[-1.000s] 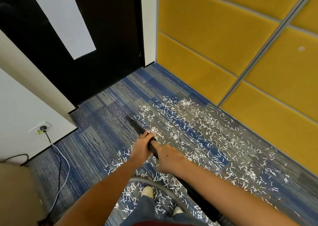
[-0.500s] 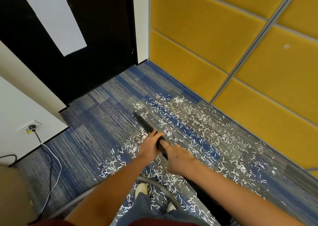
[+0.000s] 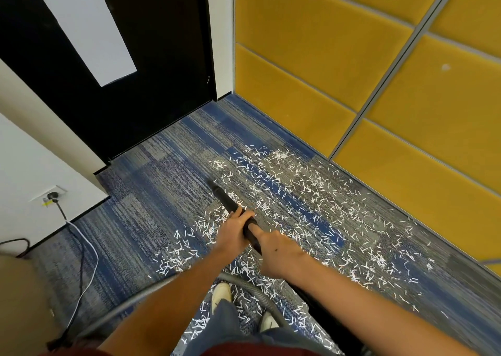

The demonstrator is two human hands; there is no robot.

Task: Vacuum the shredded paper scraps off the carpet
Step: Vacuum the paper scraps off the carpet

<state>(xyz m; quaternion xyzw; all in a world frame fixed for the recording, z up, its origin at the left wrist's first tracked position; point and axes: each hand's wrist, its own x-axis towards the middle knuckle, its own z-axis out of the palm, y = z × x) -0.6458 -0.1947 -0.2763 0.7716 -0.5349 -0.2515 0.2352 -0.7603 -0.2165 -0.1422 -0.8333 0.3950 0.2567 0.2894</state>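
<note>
White shredded paper scraps (image 3: 311, 201) lie scattered over the blue and grey carpet (image 3: 162, 187), mostly from the middle to the right. A black vacuum tube (image 3: 223, 197) points forward and left, its nozzle tip on the carpet at the left edge of the scraps. My left hand (image 3: 234, 231) grips the tube from the left side. My right hand (image 3: 280, 254) grips it just behind, further back on the tube. A grey ribbed hose (image 3: 141, 297) curves below my arms, near my white shoes.
A black door (image 3: 151, 65) stands ahead on the left. Yellow padded wall panels (image 3: 352, 79) line the right side. A wall socket (image 3: 51, 194) on the left holds a plug, and a white cable (image 3: 86, 271) trails over the carpet.
The nozzle has shifted slightly right and forward along the edge of the scraps. My view has drifted left, and both hands keep their hold on the tube.
</note>
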